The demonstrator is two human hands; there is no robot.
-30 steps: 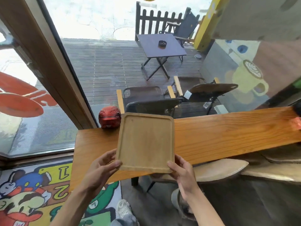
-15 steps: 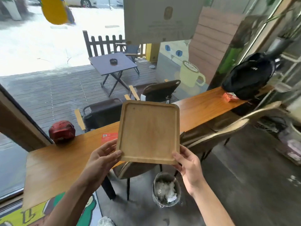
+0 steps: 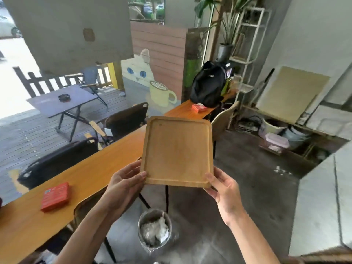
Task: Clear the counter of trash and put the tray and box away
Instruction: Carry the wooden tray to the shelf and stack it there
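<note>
Tray: one empty square wooden tray (image 3: 178, 152), raised rim, rounded corners
Grip: left hand (image 3: 124, 182) and right hand (image 3: 225, 189) pinch its near corners
Boxes: two flat red boxes (image 3: 55, 196) on the long wooden worktop (image 3: 91, 172)

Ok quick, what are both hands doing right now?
Left hand: closed on the near left corner of the wooden tray.
Right hand: closed on the tray's near right corner.

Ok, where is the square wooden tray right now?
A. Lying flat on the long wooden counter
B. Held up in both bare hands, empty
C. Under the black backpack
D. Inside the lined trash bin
B: the square wooden tray is lifted off the counter, left hand and right hand each in a grip on its near corners, nothing on it.
</note>
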